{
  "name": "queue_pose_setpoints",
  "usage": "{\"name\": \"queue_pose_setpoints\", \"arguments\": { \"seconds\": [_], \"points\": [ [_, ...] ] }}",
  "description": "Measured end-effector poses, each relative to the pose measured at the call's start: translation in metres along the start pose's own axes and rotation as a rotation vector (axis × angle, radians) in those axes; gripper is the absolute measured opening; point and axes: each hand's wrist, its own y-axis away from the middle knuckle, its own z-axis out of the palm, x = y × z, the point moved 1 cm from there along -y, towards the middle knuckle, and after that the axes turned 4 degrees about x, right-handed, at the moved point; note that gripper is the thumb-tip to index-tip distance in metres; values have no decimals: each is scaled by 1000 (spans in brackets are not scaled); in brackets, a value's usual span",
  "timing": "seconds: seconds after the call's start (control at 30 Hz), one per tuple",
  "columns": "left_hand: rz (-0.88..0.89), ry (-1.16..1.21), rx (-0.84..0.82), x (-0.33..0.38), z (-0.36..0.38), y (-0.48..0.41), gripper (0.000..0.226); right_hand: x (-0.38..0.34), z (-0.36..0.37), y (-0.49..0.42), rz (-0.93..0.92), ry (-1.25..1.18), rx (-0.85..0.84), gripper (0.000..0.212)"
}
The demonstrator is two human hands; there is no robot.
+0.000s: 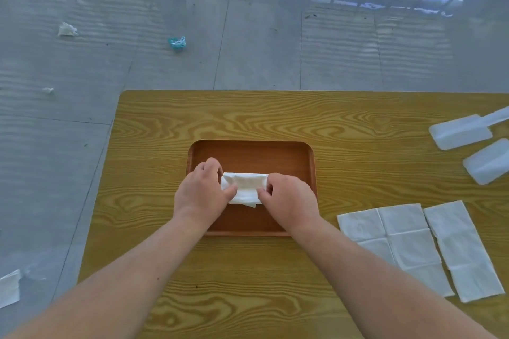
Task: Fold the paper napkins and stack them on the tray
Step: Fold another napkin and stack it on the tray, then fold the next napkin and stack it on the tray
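Observation:
A brown wooden tray (250,151) lies in the middle of the wood-grain table (248,270). Over the tray, a folded white paper napkin (245,186) is pinched at both ends. My left hand (202,191) grips its left end and my right hand (289,199) grips its right end. I cannot tell whether the napkin rests on the tray or hangs just above it. To the right, an unfolded napkin (396,239) lies flat on the table, with a half-folded napkin (465,250) beside it.
Two white plastic packets (460,132) (487,161) lie at the table's right edge. On the grey floor are crumpled tissue (67,30), a teal wrapper (176,42) and a white sheet (9,287) at lower left. A railing runs along the back.

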Motion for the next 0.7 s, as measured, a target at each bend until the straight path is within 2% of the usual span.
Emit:
{"name": "queue_pose_setpoints", "arguments": {
  "seconds": [0.1, 0.23, 0.43, 0.57, 0.7],
  "points": [
    [171, 35, 7, 25, 1, 9, 35, 17, -12, 20, -1, -103, 100, 33],
    [467, 11, -48, 77, 15, 30, 48, 80, -32, 59, 96, -191, 260, 20],
    [883, -229, -368, 159, 71, 73, 66, 182, -55, 130, 267, -84, 324, 29],
    [991, -329, -482, 198, 110, 93, 57, 225, -65, 163, 332, -31, 298, 33],
    [981, -460, -551, 212, 132, 92, 59, 250, -65, 186, 258, 8, 215, 30]
  ]
}}
